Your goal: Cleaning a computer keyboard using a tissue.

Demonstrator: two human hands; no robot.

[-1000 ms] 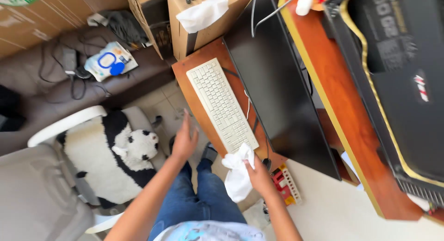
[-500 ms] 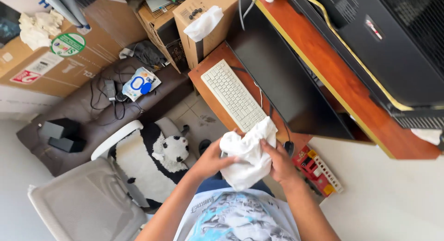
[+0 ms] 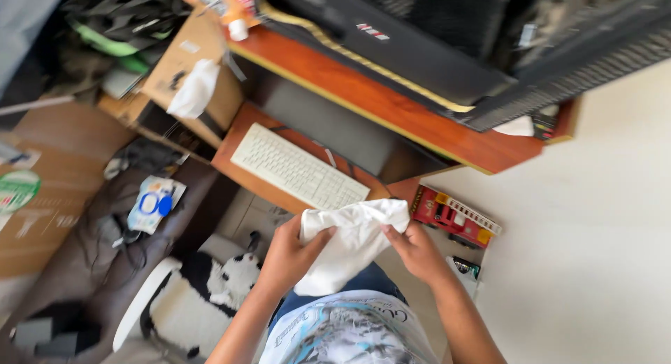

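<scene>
Both hands are on the white cloth (image 3: 346, 241) just below the near edge of the white keyboard (image 3: 297, 167): the left hand (image 3: 288, 255) has its fingers pinched shut on one upper corner and the right hand (image 3: 417, 251) grips the other. Looks like the person is spreading it open, so pulling those corners apart evenly would probably flatten the bunched middle. The red toy truck (image 3: 454, 216) sits just right of the keyboard, close enough to snag a loose edge

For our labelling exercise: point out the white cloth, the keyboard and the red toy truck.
white cloth (image 3: 349, 241), head view, middle of the crumpled fabric held between both hands.
keyboard (image 3: 297, 167), head view, centre of the white key field.
red toy truck (image 3: 451, 216), head view, its red side.
</scene>
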